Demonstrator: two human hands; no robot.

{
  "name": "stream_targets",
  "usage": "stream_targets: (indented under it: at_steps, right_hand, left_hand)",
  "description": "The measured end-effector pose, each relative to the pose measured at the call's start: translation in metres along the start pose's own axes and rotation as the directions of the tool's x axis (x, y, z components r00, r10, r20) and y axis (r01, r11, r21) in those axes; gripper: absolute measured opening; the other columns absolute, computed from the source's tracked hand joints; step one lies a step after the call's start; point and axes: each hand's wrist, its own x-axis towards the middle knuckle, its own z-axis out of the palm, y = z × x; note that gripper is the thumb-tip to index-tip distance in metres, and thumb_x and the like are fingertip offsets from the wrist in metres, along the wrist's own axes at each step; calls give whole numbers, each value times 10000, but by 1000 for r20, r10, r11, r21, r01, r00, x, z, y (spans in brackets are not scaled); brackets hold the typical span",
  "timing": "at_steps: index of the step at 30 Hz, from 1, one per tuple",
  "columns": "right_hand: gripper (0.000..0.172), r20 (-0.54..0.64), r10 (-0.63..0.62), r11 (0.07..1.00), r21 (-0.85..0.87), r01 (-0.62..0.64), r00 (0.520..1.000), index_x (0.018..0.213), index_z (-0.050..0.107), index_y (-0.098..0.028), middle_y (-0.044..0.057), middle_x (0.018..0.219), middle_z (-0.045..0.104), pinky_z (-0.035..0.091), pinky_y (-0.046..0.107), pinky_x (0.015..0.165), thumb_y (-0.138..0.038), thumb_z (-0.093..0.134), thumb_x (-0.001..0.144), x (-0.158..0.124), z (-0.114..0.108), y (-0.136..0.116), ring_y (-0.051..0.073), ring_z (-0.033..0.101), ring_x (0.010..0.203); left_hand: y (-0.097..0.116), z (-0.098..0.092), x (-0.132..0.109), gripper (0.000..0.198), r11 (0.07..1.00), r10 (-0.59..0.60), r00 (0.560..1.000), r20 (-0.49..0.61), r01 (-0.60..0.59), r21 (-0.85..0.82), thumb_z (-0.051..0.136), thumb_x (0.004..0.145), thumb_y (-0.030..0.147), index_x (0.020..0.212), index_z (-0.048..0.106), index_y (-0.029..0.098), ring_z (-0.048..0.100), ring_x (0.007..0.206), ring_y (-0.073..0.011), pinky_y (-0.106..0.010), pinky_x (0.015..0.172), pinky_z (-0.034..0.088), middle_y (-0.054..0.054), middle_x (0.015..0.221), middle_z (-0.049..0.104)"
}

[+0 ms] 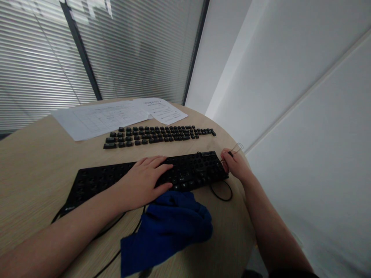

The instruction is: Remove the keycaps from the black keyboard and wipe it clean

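A black keyboard [116, 170] lies at an angle across the table, and many of its keycaps are off on the left side. My left hand [147, 177] rests on its middle with the fingers spread out flat. At the keyboard's right end, my right hand [234, 164] is closed around a thin wire keycap puller [239, 146], whose wire loops stick out on both sides of the fingers. A small dark piece shows between those fingers. Behind the keyboard, loose black keycaps [156, 136] stand in rows. A blue cloth [174, 227] is bunched up just in front of the keyboard.
Printed paper sheets [110, 116] lie at the back of the round wooden table [34, 162]. Black cable [222, 199] curls by the keyboard's right end, and more runs under the cloth. A white wall [304, 96] borders the table's right edge; window blinds [139, 50] are behind.
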Motion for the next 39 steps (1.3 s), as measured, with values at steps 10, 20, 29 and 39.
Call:
stream_targets:
  at_steps: [10,20,29,39]
  right_hand:
    - [324,73,75,997,-39,-72,995,721,455,-248,-52,446,496,367,248,450,-432,393,980,7,1,6,140,509,418]
    - [284,90,-37,977,-205,55,995,755,473,-254,-28,524,525,403,296,555,-430,412,969,-8,0,-4,174,516,522]
    - [302,-41,-48,995,-95,44,998,709,475,-259,-10,569,484,382,317,566,-469,462,926,-9,10,6,200,500,584]
    - [343,-222,24,983,182,17,975,754,397,-269,-78,498,349,325,262,421,-549,382,953,-13,21,26,139,391,414]
  left_hand:
    - [-2,2,1,581,1000,16,1000,2,-16,8,554,944,549,1409,635,210,496,1416,-373,-547,1179,359,-172,1538,532]
    - [3,-1,2,583,1000,-20,1000,17,20,-3,576,930,546,1406,642,214,503,1418,-361,-524,1188,359,-162,1538,540]
    - [3,-1,2,581,999,-23,1000,12,22,33,554,942,548,1412,637,217,502,1419,-352,-522,1184,362,-163,1540,539]
    - [5,-3,1,568,1000,-21,1000,0,21,-16,581,924,528,1389,653,210,510,1408,-369,-543,1176,358,-176,1526,552]
